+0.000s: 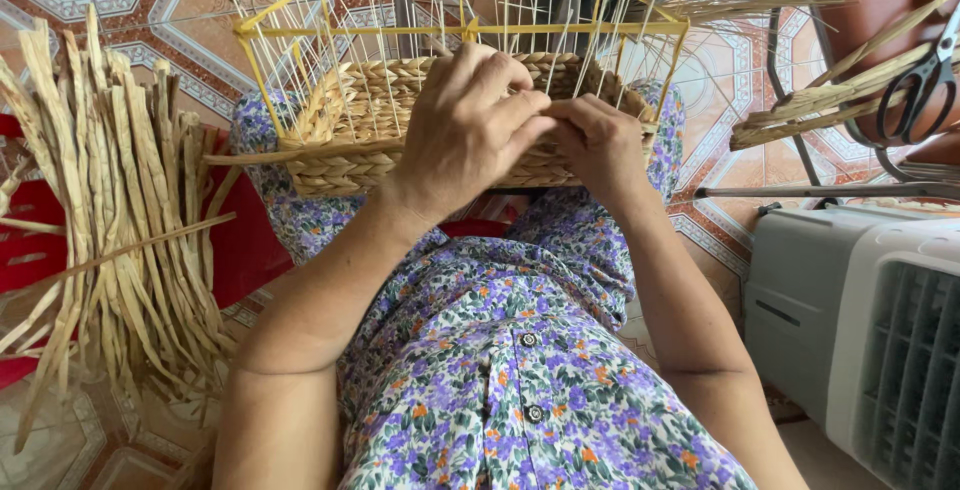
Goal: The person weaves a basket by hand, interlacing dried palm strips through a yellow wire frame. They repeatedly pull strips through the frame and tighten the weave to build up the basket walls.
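Note:
A half-woven basket of braided straw rests on my lap, built on a yellow wire frame with thin white uprights. My left hand presses on the near wall of the basket, fingers curled over the weave. Touching it on the right, my right hand pinches a straw strand at the same wall. A loose strand sticks out to the left of the basket. What lies under the fingers is hidden.
A thick bundle of dried straw strips leans over a red stool at the left. Black scissors and more straw lie on a chair at the right. A grey-white fan unit stands at lower right. Patterned tile floor lies beyond.

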